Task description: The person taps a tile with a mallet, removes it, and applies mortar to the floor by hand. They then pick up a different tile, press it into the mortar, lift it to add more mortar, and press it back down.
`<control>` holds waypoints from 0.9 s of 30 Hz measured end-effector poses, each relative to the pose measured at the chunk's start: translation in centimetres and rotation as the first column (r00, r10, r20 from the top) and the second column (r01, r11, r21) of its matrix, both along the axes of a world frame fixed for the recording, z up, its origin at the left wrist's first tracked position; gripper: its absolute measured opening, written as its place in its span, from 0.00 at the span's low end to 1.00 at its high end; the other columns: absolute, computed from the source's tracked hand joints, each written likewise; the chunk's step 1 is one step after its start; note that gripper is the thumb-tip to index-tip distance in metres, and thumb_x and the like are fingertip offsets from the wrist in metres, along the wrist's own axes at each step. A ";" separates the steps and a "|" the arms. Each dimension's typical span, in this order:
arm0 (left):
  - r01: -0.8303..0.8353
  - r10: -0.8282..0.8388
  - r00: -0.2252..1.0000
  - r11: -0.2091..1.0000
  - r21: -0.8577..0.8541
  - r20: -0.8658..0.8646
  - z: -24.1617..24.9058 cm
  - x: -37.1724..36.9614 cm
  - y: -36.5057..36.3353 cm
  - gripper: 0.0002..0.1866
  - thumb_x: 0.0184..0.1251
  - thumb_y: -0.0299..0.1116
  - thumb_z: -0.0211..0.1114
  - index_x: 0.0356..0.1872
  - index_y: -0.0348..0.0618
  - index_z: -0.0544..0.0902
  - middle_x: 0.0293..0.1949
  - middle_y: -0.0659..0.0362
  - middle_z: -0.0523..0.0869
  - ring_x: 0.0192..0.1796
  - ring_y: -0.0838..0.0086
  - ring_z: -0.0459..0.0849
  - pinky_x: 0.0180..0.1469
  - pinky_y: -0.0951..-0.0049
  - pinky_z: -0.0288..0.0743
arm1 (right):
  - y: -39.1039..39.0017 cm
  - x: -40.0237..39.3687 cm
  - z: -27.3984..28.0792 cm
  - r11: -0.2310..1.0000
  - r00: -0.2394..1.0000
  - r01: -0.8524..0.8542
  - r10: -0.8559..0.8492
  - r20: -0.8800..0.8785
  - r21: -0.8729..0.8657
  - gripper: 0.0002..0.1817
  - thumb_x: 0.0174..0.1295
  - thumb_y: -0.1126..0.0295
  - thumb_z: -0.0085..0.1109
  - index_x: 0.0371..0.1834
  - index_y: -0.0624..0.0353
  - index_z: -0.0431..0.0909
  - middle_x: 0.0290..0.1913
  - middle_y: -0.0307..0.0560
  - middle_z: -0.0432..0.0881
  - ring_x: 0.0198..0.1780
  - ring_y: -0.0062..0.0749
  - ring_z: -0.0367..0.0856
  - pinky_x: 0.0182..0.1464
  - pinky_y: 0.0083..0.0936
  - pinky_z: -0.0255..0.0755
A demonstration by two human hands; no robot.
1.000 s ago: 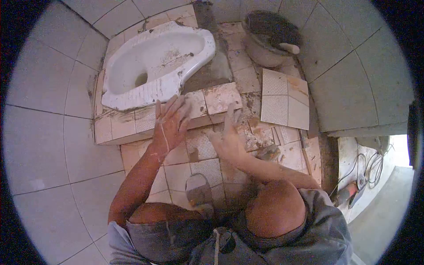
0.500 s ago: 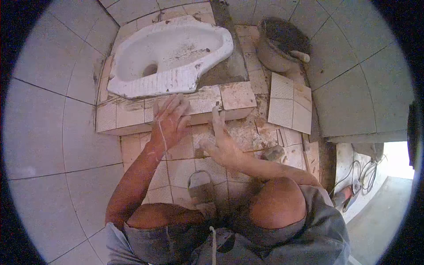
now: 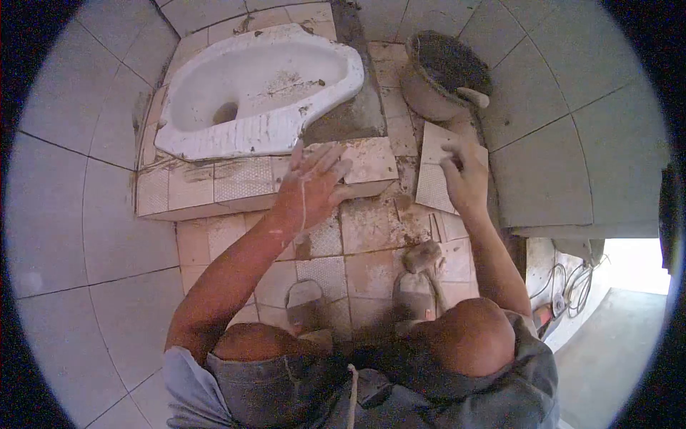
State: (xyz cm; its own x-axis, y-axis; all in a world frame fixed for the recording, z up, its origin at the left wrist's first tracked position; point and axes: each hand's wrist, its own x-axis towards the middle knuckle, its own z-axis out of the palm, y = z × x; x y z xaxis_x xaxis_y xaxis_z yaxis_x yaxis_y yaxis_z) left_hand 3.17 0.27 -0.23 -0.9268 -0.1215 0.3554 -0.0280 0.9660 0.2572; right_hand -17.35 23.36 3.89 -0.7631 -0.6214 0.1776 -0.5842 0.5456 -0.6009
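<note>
While the left hand (image 3: 309, 187) appears to rest, fingers spread and gripping nothing, on the pale tiled step (image 3: 191, 184) before the white ceramic squat toilet (image 3: 330, 66), I view the right hand (image 3: 469, 179) over the pale four-sided tile with a grid pattern (image 3: 432, 187). This tile lies on the floor just beside the round, grey-brown bucket (image 3: 423, 91); whether flat or slightly tilted, I cannot tell. I judge it stiff, moderately light, brittle at its corners and slippery where dusty, best taken by opposite edges. The right grip is parted, thumb and curled fingers leaving a gap; from here I cannot confirm that the fingertips touch the tile's surface.
</note>
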 end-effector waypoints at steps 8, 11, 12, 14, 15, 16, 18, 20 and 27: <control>0.017 -0.025 0.993 0.997 0.069 0.112 -1.0 -1.1 -0.7 0.22 0.63 0.42 0.62 0.57 0.48 0.79 0.64 0.55 0.74 0.68 0.62 0.69 0.74 0.49 0.49 | 20.5 8.2 -12.8 0.613 0.960 -0.233 0.022 0.279 0.755 0.23 0.59 0.50 0.59 0.44 0.61 0.77 0.37 0.64 0.81 0.43 0.58 0.81 0.45 0.49 0.73; -0.031 0.004 0.986 0.987 0.158 0.167 0.1 -2.0 -2.0 0.21 0.64 0.43 0.62 0.56 0.47 0.79 0.62 0.52 0.76 0.68 0.60 0.70 0.74 0.50 0.50 | 21.0 10.6 -14.9 0.659 0.901 -0.329 0.004 0.434 0.677 0.22 0.61 0.51 0.58 0.41 0.61 0.76 0.38 0.64 0.81 0.43 0.59 0.81 0.43 0.49 0.73; -0.041 0.014 0.985 0.987 0.154 0.171 -0.2 -2.5 -2.3 0.21 0.64 0.43 0.62 0.56 0.47 0.79 0.62 0.52 0.76 0.68 0.60 0.70 0.74 0.50 0.50 | 20.6 10.7 -15.0 0.658 0.899 -0.338 0.014 0.438 0.673 0.22 0.61 0.51 0.58 0.41 0.61 0.76 0.38 0.64 0.81 0.43 0.59 0.81 0.43 0.49 0.73; -0.032 0.020 0.996 0.989 0.142 0.086 -1.1 -3.9 -2.4 0.21 0.63 0.44 0.63 0.54 0.45 0.80 0.58 0.51 0.79 0.65 0.59 0.73 0.72 0.53 0.55 | 20.1 10.0 -14.3 0.853 0.828 -0.337 0.067 0.557 0.399 0.19 0.62 0.55 0.58 0.37 0.63 0.74 0.35 0.63 0.80 0.39 0.60 0.81 0.40 0.46 0.73; -0.042 0.031 0.996 0.988 0.147 0.080 -1.0 -4.5 -2.3 0.21 0.63 0.44 0.63 0.54 0.45 0.80 0.58 0.51 0.79 0.65 0.59 0.73 0.72 0.53 0.55 | 20.0 9.7 -14.0 0.847 0.831 -0.344 0.073 0.552 0.405 0.19 0.62 0.55 0.58 0.37 0.63 0.74 0.35 0.63 0.80 0.39 0.60 0.81 0.40 0.46 0.73; -0.040 0.023 0.996 0.980 0.193 0.091 -0.8 -4.9 -2.2 0.21 0.62 0.44 0.64 0.53 0.44 0.81 0.55 0.51 0.80 0.62 0.58 0.74 0.70 0.54 0.58 | 19.9 9.6 -13.6 0.902 0.807 -0.277 0.031 0.589 0.332 0.17 0.62 0.57 0.58 0.36 0.63 0.73 0.33 0.63 0.80 0.37 0.60 0.80 0.37 0.45 0.73; -0.048 0.022 0.994 0.967 0.251 0.104 -1.0 -5.0 -2.0 0.21 0.61 0.44 0.64 0.52 0.44 0.81 0.52 0.51 0.82 0.60 0.57 0.76 0.68 0.56 0.61 | 19.3 9.2 -12.1 0.939 0.777 -0.211 -0.007 0.630 0.271 0.16 0.61 0.59 0.58 0.35 0.63 0.72 0.31 0.63 0.79 0.35 0.59 0.79 0.35 0.43 0.72; -0.096 0.099 0.995 0.986 0.139 -0.015 -1.4 -5.4 -2.1 0.23 0.59 0.47 0.66 0.51 0.43 0.82 0.47 0.50 0.83 0.55 0.56 0.78 0.63 0.57 0.66 | 16.7 7.6 -8.9 0.872 0.903 -0.239 0.039 0.429 0.426 0.14 0.62 0.61 0.58 0.35 0.63 0.72 0.29 0.62 0.78 0.31 0.56 0.78 0.33 0.40 0.71; -0.162 0.122 0.964 0.973 0.162 0.234 -1.0 -6.6 -3.4 0.26 0.55 0.51 0.69 0.49 0.41 0.83 0.47 0.47 0.80 0.56 0.52 0.75 0.62 0.56 0.68 | 4.4 4.5 -0.9 0.647 0.752 -0.647 0.631 0.192 0.404 0.15 0.62 0.60 0.60 0.38 0.62 0.75 0.33 0.58 0.78 0.33 0.55 0.80 0.36 0.44 0.73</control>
State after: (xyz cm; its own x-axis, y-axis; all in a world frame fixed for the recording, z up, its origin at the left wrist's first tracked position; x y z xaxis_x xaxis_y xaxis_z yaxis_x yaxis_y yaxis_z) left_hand -3.46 -3.11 -1.28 -0.9483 -0.3001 0.1037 -0.2374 0.8869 0.3964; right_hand -12.90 27.80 3.03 -0.1484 -0.9597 -0.2385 -0.8703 0.2413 -0.4293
